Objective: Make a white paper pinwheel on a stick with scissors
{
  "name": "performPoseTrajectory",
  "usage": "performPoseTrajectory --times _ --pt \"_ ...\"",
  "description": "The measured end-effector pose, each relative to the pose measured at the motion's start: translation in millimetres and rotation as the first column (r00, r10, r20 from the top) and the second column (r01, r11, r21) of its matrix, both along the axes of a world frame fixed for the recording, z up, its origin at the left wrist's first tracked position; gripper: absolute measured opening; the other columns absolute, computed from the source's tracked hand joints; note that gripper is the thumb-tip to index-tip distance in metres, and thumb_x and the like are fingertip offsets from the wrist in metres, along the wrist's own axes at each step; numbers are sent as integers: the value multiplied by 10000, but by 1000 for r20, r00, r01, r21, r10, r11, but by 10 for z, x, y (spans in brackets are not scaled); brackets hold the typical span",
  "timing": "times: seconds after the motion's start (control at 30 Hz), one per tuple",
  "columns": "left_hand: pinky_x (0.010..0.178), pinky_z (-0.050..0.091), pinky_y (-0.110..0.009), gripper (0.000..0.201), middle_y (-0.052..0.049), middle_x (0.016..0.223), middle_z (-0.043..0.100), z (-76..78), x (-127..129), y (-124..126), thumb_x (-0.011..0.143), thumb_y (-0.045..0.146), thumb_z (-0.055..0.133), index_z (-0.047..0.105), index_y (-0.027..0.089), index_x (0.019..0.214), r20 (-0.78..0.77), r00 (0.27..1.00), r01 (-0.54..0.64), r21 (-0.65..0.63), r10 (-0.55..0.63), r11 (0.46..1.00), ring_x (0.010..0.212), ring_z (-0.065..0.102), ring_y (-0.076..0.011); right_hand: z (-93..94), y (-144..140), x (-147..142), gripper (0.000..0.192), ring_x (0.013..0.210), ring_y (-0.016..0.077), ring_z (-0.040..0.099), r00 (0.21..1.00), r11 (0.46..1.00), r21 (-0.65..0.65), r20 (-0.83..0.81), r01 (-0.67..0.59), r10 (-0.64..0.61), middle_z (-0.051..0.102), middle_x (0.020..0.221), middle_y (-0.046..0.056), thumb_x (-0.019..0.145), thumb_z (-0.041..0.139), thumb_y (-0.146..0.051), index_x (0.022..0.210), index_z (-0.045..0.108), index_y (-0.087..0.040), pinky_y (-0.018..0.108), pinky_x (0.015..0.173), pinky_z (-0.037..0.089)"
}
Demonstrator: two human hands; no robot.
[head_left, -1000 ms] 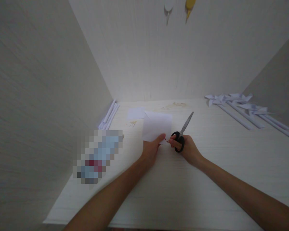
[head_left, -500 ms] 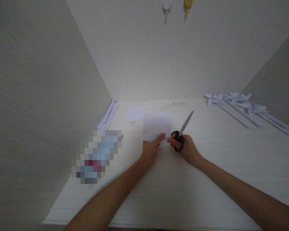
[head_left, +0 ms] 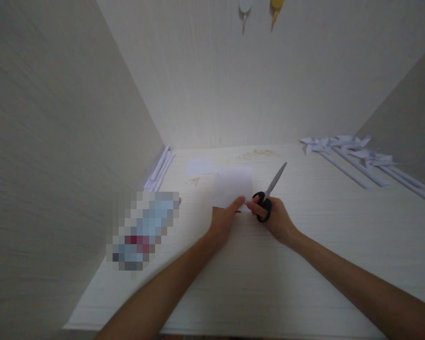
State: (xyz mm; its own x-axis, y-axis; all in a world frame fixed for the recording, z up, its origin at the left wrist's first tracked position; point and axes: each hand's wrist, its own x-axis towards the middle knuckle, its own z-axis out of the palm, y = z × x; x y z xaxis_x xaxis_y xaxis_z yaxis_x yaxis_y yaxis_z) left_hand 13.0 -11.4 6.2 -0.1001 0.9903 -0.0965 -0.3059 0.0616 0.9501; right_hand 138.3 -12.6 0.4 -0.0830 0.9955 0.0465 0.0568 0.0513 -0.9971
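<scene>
Lying nearest on the left of the white tabletop: a blurred-out patch, with nothing between it and either hand. Pinching the near edge of a white paper sheet, left hand with thumb closed on top, sheet standing just beyond the knuckles; right hand touching close beside it, fingers closed through the black handles of scissors, blades together and pointing away to the right. Farther back: a small paper square, rolled paper sticks by the left wall, paper pinwheels at right, and two hanging things on the far wall.

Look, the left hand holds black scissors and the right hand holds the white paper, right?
Not quite: swapped. In the head view the right hand holds the black scissors, and the left hand holds the white paper.
</scene>
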Motion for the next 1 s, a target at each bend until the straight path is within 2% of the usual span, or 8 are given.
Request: performPoseTrajectory --times 0.2,0.37,0.47,0.6,0.73,0.83,1.0 --pt "641 455 -276 181 -38 752 647 51 12 -24 576 296 673 629 158 685 -63 998 6 -40 -8 999 693 578 -160 -29 2 10 248 453 68 355 1000 1000 -5 -10 9 -9 444 485 -48 657 626 -351 560 510 -153 213 437 252" --pt "582 457 -263 176 -21 676 626 8 -7 22 580 300 667 606 149 646 -81 995 -65 -49 61 997 608 561 -135 -30 52 15 254 486 74 372 1000 999 -21 0 -25 25 461 514 -36 650 631 -371 589 537 -143 220 466 268" --pt "550 459 -257 165 -2 639 611 -32 -49 88 605 303 648 592 156 655 -45 995 -88 1 88 996 547 548 -118 -19 77 51 294 506 78 380 993 990 -84 -60 -110 105 468 550 -21 664 609 -419 615 532 -139 222 468 266" --pt "530 459 -246 148 11 628 612 -63 -120 171 608 281 644 586 166 680 -7 993 -114 44 115 992 527 559 -114 32 49 146 351 475 68 375 955 939 -189 -140 -287 263 487 586 -6 705 543 -488 659 497 -143 217 434 245" --pt "537 456 -239 136 7 620 613 -60 -167 212 602 263 648 582 158 659 -15 994 -110 71 112 991 534 568 -114 127 -40 215 433 421 63 335 920 907 -199 53 -371 388 441 503 -19 728 460 -559 586 467 -150 218 397 203" --pt "530 449 -231 144 2 624 613 -52 -196 233 598 262 650 580 153 662 -21 991 -129 64 131 990 531 568 -110 167 -104 224 473 400 62 311 877 900 -202 222 -386 426 388 434 -31 720 453 -573 486 415 -164 226 400 206" --pt "540 450 -228 190 -11 680 615 -48 -258 265 585 283 666 588 153 700 -48 987 -148 59 151 987 574 572 -112 127 -145 232 409 391 66 322 845 884 -246 276 -398 457 376 420 -45 711 510 -503 495 388 -177 220 391 230"
